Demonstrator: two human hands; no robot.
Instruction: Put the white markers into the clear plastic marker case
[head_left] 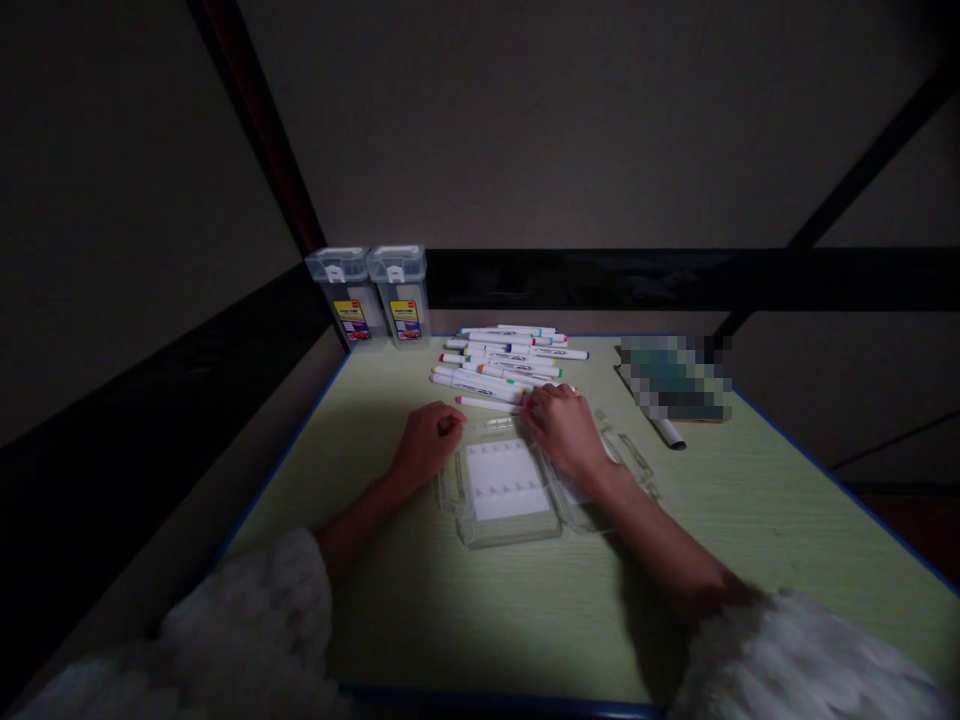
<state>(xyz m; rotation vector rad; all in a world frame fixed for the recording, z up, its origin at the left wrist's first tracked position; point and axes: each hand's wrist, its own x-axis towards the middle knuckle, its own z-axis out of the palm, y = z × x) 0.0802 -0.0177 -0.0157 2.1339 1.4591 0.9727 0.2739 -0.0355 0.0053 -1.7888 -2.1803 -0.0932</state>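
An open clear plastic case lies on the table, with a white printed insert in its left half. At the case's upper left corner is my left hand, its fingers curled together; what they hold, if anything, is hidden. My right hand reaches over the right half of the case, fingers closed at the right end of a white marker with a pink cap. Just beyond lies a loose pile of white markers with caps of several colours.
Two clear lidded boxes with yellow and blue labels stand at the back left. On the right lies a blurred-out flat item with a rolled white end beneath it. The light green table has a blue edge.
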